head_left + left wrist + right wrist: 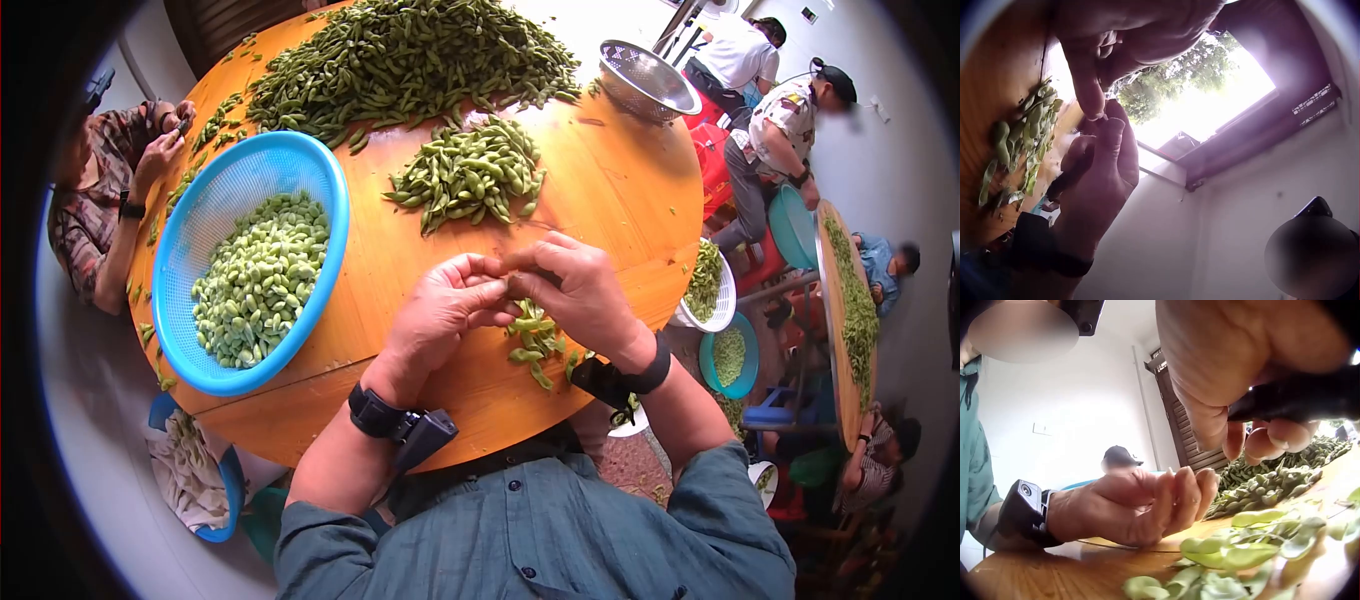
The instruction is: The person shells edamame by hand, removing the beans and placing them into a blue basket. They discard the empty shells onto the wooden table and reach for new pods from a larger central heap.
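Note:
My left hand (447,302) and right hand (583,292) meet fingertip to fingertip over the table's near edge, fingers bent. A tiny pale bit shows where the fingertips meet in the left wrist view; I cannot tell what it is. Below them lies a small heap of opened, flattened green pods (537,338), seen close in the right wrist view. Just beyond the hands sits a small pile of edamame pods (470,175). Left of my hands, a blue plastic basket (338,225) holds shelled green beans (262,285).
A large mound of edamame pods (410,60) covers the far side of the round wooden table (620,190). A metal colander (650,82) stands at its right rim. Another person (95,190) works at the left edge. Tubs, stools and more people are at right.

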{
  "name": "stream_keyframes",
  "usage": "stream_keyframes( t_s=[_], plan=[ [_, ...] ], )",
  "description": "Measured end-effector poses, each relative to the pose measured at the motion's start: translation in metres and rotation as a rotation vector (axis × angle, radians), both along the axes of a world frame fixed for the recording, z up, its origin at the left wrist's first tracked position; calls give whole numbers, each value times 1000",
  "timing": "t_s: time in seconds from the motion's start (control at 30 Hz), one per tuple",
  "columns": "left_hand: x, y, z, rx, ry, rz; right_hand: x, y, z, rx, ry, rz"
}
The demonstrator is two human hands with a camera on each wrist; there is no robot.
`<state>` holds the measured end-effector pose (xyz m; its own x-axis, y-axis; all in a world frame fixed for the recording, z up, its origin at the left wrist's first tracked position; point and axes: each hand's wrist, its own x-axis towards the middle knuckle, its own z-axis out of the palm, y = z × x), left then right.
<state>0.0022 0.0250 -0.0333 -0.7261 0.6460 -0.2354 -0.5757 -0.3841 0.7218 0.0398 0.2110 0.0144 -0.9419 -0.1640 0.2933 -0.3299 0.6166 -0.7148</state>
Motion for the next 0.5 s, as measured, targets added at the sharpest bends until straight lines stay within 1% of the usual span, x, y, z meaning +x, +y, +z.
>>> stream_keyframes(
  t_s=[0.1,0.13,0.17,0.2,0.23,0.27,0.3,0.33,0.37,0.4,0.43,0.5],
  plan=[
    [5,3,3,-31,51,3,0,0,-5,-21,41,28],
    [7,3,5,-61,76,11,0,0,-2,-12,42,0],
    [9,2,11,-99,117,63,1,0,-1,-4,43,-29],
    [11,0,21,-137,159,114,1,3,1,-4,45,-30],
    [14,-7,36,-195,238,163,1,9,2,-9,45,-71],
    [18,-18,51,-260,338,244,1,16,3,-13,44,-114],
    [26,-31,66,-318,439,380,1,24,4,-38,-8,-146],
    [32,-45,76,-463,583,524,2,32,4,-33,-68,-183],
    [34,-61,74,-578,729,708,2,39,3,-14,-81,-204],
    [34,-80,70,-724,825,877,2,45,1,3,-95,-226],
    [30,-102,66,-940,925,962,2,51,-1,-1,-98,-231],
    [31,-130,67,-1399,1150,956,3,65,-5,82,-58,-292]
  ],
)
